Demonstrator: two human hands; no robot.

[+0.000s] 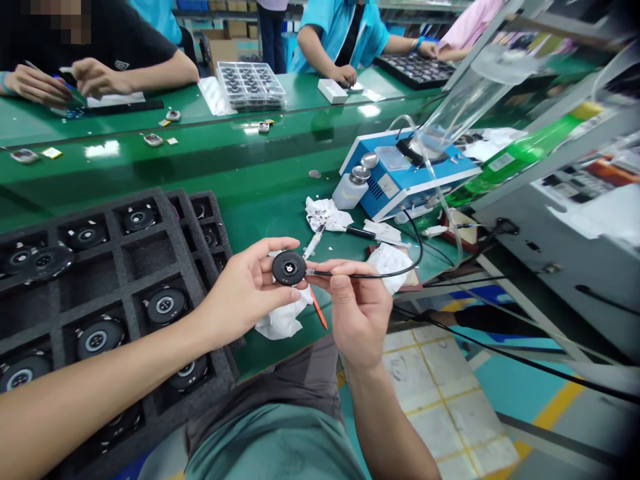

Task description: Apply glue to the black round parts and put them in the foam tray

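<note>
Black plastic fills my grip: a round black disc [289, 268] sits clamped between the thumb and fingers of my left hand [245, 290], held up over the near edge of the tabletop, with a small pale mark at its centre. My right hand [357, 308] is closed on a thin black probe [320, 273], whose metal tip touches the disc's rim. The probe's black cable [421, 250] loops away toward 2 o'clock. Just past my hands, a syringe [313, 241] with a clear barrel and an orange stick [319, 308] lie among crumpled tissues [326, 215]. At 9 o'clock, a black foam tray [93, 212] holds similar discs in its square compartments, and one more rests tilted across the dividers. At 1 o'clock, a white squeeze bottle [350, 191] with a metal cap stands beside a blue-and-white machine [400, 190]. The green tabletop [150, 177] runs on toward 12 o'clock, where a clear tray [250, 85] of dark parts sits on a second tabletop near a co-worker's hand [345, 75].
</note>
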